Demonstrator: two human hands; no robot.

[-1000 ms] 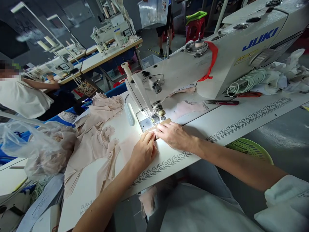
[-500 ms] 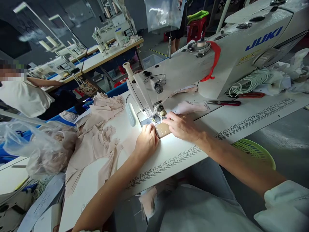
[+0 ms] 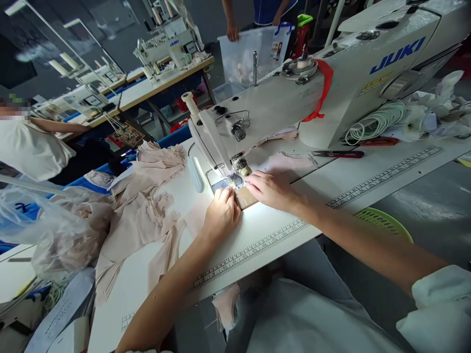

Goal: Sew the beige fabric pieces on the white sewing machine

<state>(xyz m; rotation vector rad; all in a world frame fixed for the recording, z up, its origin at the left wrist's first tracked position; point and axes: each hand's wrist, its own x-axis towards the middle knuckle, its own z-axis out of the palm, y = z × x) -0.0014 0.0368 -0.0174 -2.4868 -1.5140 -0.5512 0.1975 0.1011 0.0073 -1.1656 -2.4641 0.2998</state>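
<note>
At the lit end of the sewing machine (image 3: 272,113), the left hand (image 3: 222,212) and right hand (image 3: 270,190), both narrowly bunched, any grip unclear, lie right of pale fabric (image 3: 195,215), best guided flat while clearing the presser foot (image 3: 231,181).

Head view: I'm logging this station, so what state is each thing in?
Left hand, fingers bent, lowered at the machine's needle end
Right hand, fingers bent; grip unclear
Sewing machine, lit at its needle end; running or not, can't tell
Fabric, heaped in loose folds
Bag, bulging
Snips, lying down
Cord, coiled
Ribbon, hanging
Bin, held by a co-worker
</note>
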